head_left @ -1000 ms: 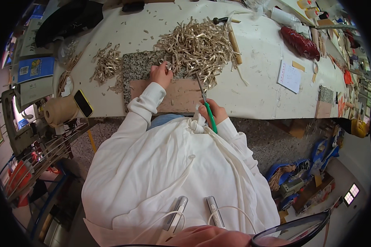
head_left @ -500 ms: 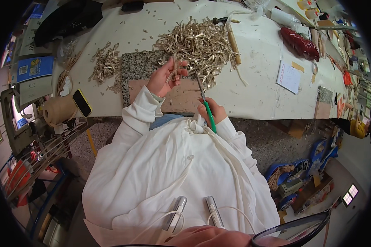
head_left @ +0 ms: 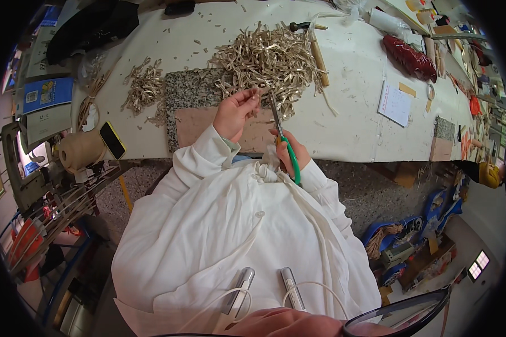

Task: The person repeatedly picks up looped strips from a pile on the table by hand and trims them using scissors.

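The right hand (head_left: pixel 299 154) is closed around green-handled scissors (head_left: pixel 284 139). Beside their blades, the left hand (head_left: pixel 234 116) nearly joins its fingertips; its content I cannot tell. Beyond lie golden strips (head_left: pixel 270 59).

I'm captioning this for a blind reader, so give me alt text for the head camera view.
A person's right hand holds green-handled scissors, with the left hand near the blade tips. Beyond them lies a large pile of shiny gold strips, with a smaller pile to its left and a speckled slab between, on a white table.
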Available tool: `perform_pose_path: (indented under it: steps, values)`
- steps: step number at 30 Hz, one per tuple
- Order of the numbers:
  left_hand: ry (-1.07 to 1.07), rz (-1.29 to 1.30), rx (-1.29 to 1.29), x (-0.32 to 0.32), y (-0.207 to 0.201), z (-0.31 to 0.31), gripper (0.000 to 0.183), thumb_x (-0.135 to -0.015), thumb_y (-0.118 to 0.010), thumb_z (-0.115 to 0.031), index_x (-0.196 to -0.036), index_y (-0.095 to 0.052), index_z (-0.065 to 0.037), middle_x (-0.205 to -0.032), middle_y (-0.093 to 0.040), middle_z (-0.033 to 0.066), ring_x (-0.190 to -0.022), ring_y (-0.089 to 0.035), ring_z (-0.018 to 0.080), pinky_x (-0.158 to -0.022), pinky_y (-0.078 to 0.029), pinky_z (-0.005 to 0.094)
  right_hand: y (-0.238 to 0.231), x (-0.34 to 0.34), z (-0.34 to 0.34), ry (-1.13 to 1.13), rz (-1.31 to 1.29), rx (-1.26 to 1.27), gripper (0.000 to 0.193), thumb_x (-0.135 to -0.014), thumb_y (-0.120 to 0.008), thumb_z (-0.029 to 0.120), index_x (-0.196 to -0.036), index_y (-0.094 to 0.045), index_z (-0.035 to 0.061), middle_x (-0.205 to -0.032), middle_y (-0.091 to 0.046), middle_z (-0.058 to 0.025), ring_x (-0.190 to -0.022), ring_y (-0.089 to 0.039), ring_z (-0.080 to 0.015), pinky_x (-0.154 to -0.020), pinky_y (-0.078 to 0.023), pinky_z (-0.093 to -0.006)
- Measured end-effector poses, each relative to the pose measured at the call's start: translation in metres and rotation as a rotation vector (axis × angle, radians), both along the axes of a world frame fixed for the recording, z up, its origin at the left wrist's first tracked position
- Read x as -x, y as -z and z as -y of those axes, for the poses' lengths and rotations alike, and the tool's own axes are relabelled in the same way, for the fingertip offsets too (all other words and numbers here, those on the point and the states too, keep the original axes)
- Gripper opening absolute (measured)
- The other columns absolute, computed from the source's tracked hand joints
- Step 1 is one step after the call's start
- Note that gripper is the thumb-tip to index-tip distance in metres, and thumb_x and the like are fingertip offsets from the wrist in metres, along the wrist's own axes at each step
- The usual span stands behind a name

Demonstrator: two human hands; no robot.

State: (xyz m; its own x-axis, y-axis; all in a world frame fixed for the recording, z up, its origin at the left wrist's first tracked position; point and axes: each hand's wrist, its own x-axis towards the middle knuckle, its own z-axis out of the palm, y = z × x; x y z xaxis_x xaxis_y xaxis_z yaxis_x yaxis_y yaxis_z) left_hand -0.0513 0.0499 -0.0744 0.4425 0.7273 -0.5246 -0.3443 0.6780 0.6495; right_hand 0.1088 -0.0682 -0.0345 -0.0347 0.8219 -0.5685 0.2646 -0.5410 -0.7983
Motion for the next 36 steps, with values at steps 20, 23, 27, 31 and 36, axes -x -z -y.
perform_pose_path:
  steps: [20, 23, 27, 31, 36]
  values:
    - [0.271, -0.136, 0.029, 0.006, -0.030, 0.002, 0.023, -0.087, -0.060, -0.012, -0.107, -0.062, -0.001, -0.095, -0.066, 0.0024, -0.085, -0.061, 0.0097, -0.074, -0.047, 0.0220, -0.005, -0.003, 0.000, 0.033, 0.106, -0.102, 0.048, -0.089, -0.049, 0.047, -0.108, -0.057, 0.0033, -0.073, -0.063, -0.0118, -0.071, -0.063, -0.0227, -0.067, -0.048, -0.0310]
    - [0.289, -0.184, -0.035, 0.009, -0.025, 0.002, 0.025, -0.085, -0.061, -0.011, -0.107, -0.063, 0.000, -0.092, -0.065, 0.0016, -0.079, -0.057, 0.0062, -0.071, -0.046, 0.0214, -0.005, -0.003, 0.002, 0.053, 0.109, -0.115, 0.046, -0.089, -0.050, 0.046, -0.105, -0.058, 0.0032, -0.071, -0.063, -0.0106, -0.068, -0.063, -0.0208, -0.065, -0.048, -0.0303]
    - [0.289, -0.183, -0.026, 0.012, -0.025, -0.002, 0.019, -0.086, -0.060, -0.011, -0.103, -0.063, -0.002, -0.094, -0.066, 0.0036, -0.085, -0.061, 0.0102, -0.075, -0.048, 0.0226, -0.006, -0.003, 0.006, 0.114, 0.071, -0.081, 0.042, -0.090, -0.049, 0.043, -0.103, -0.058, 0.0035, -0.067, -0.061, -0.0084, -0.062, -0.060, -0.0170, -0.060, -0.047, -0.0287]
    - [0.069, 0.057, 0.138, 0.016, -0.017, -0.006, 0.016, -0.090, -0.055, -0.009, -0.104, -0.060, -0.003, -0.102, -0.064, 0.0061, -0.090, -0.062, 0.0129, -0.083, -0.051, 0.0273, -0.006, -0.006, 0.007, 0.115, 0.032, -0.008, 0.043, -0.091, -0.046, 0.044, -0.110, -0.055, 0.0061, -0.069, -0.061, -0.0076, -0.063, -0.061, -0.0191, -0.061, -0.047, -0.0296]
    - [-0.044, 0.193, 0.176, 0.013, -0.017, -0.003, 0.016, -0.092, -0.051, -0.009, -0.105, -0.058, -0.004, -0.106, -0.062, 0.0066, -0.098, -0.061, 0.0159, -0.089, -0.050, 0.0320, -0.004, -0.004, 0.010, -0.023, 0.072, -0.012, 0.054, -0.090, -0.041, 0.053, -0.121, -0.047, 0.0092, -0.076, -0.062, -0.0082, -0.072, -0.063, -0.0276, -0.067, -0.048, -0.0333]
